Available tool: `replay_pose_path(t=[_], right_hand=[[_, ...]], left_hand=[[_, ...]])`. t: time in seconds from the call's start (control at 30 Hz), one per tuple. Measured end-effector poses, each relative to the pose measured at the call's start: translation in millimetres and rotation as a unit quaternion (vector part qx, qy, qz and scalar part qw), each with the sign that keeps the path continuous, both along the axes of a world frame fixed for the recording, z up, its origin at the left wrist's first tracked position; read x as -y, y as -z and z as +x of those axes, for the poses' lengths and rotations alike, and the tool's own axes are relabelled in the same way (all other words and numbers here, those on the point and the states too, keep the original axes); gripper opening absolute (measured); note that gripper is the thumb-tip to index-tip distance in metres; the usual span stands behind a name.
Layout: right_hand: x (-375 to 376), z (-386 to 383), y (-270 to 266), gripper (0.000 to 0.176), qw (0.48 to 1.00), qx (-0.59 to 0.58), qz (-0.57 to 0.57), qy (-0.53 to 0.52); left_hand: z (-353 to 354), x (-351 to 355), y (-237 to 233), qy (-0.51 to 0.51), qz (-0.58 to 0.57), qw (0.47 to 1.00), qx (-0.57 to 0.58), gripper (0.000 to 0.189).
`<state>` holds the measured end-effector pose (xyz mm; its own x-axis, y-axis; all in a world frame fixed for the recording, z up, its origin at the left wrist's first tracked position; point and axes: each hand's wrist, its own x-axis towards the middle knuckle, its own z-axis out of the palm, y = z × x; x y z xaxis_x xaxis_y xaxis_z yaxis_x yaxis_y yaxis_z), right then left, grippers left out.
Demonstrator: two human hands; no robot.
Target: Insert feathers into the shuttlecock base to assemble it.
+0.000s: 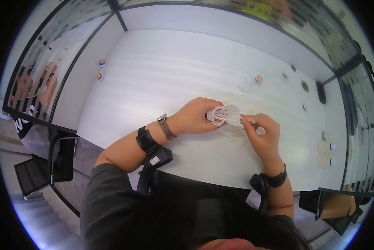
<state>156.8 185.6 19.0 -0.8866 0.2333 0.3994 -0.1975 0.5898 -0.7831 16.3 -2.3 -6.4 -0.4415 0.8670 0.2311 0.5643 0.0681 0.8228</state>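
Note:
A white shuttlecock (223,116) lies on its side over the middle of the white table, its dark-rimmed base toward my left hand (198,114). The fingers of that hand are wrapped round the base end, partly hidden behind the shuttlecock. My right hand (262,130) pinches thumb and index finger at the feather tips on the skirt's right edge. Just which feather it grips is too small to tell. Thin pale strands (235,134) lie on the table below the shuttlecock, and one thin strand (233,100) sticks out above it.
Small round pieces with blue rims stand about: a pair at the left (99,76), others at the back right (259,79) and right edge (331,161). Low partitions (178,21) enclose the table. A black object (321,92) leans by the right partition. Chairs (33,173) stand outside.

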Motion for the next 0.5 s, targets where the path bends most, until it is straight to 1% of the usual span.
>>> replay_pose_path(t=[0.1, 0.2, 0.27, 0.37, 0.5], right_hand=[[1, 0, 2, 0.007, 0.998, 0.023, -0.059, -0.005], [-1, 1, 8, 0.008, 0.991, 0.051, -0.125, -0.014], [-3, 2, 10, 0.011, 0.981, 0.063, -0.183, -0.028], [-4, 2, 9, 0.013, 0.970, 0.084, -0.226, -0.032], [-4, 2, 7, 0.014, 0.966, 0.107, -0.234, -0.032]], left_hand=[[3, -1, -4, -0.006, 0.014, 0.999, 0.050, 0.028], [2, -2, 4, -0.008, 0.065, 0.995, 0.080, 0.028], [2, -2, 5, -0.006, 0.057, 0.996, 0.070, 0.027], [3, -1, 3, 0.012, 0.044, 0.995, 0.083, 0.026], [2, 0, 4, 0.042, 0.042, 0.996, 0.068, 0.026]])
